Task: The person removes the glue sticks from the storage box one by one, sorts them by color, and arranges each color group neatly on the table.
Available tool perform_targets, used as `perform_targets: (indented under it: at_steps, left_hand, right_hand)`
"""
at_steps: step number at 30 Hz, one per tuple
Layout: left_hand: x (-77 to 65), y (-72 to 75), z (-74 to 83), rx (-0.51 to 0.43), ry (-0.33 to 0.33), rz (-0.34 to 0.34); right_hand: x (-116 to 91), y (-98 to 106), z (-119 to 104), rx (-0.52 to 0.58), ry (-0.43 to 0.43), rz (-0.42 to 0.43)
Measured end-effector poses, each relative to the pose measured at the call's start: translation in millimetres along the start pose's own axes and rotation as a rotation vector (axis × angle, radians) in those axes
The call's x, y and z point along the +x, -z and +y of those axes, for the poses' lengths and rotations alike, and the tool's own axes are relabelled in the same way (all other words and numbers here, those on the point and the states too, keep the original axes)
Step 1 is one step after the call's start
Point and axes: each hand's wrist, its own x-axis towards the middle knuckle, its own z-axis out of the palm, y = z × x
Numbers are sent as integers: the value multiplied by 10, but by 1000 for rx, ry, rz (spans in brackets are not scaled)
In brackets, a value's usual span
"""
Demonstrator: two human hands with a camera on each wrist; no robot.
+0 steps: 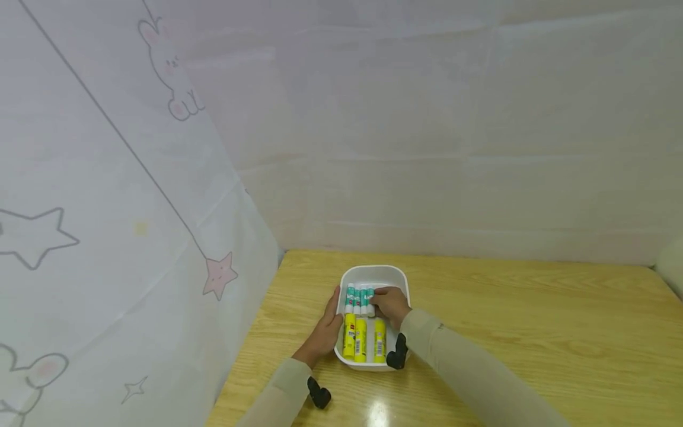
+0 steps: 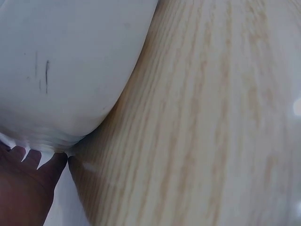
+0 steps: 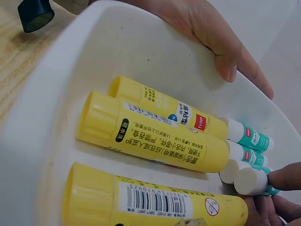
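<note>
So there's a white tub point(image 1: 375, 273) sitting on the wood-grain table point(image 1: 533, 323), and both hands are at it. The left hand point(image 1: 323, 333) has the tub's left side, thumb hooked over the rim and fingers along the outside, so the wall's pinched between them. Hard to say exactly how each of those fingers sits, tbh, since from the left wrist it's mostly dim tub wall with a few dark scuffs point(image 2: 45, 77) on it.

The right hand point(image 1: 392, 305) is reaching in over the other side, pinching the end small glue stick point(image 1: 370, 309) between thumb and fingers. That's the rightmost of four teal-and-white ones, all lying side by side in a row in the far half of the tub.

Nearer the person there are three fatter yellow glue sticks point(image 1: 380, 341), also on their sides. Two are close together at the left, the third's off to the right with a gap.

Pale sleeves point(image 1: 459, 359), a black gadget point(image 1: 319, 394) by each wrist. Pale sheet on the wall point(image 1: 437, 136), and a smiley pink star point(image 1: 220, 276) printed on the left one.
</note>
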Motion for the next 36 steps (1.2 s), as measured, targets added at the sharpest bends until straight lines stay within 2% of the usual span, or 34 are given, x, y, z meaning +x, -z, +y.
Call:
perform_targets:
  at_steps: [4, 13, 21, 26, 30, 34, 36]
  left_hand:
    - [-7, -8, -18, -4, -9, 22]
    - [1, -40, -20, 10, -36, 38]
    - [-9, -24, -28, 48, -20, 50]
    - [4, -10, -13, 95, -57, 45]
    - [14, -17, -1, 93, -89, 37]
    - [2, -27, 23, 89, -86, 40]
    - [-39, -13, 136, 82, -88, 32]
  right_hand:
    - [-21, 6, -17, 12, 4, -17]
    - [3, 23, 8, 111, 13, -52]
    - [16, -1, -1, 187, 54, -95]
    - [-7, 0, -30, 196, 40, -118]
    - [-22, 28, -57, 257, 24, -156]
    - [5, 76, -73, 304, 15, -205]
    - [16, 107, -85, 317, 20, -238]
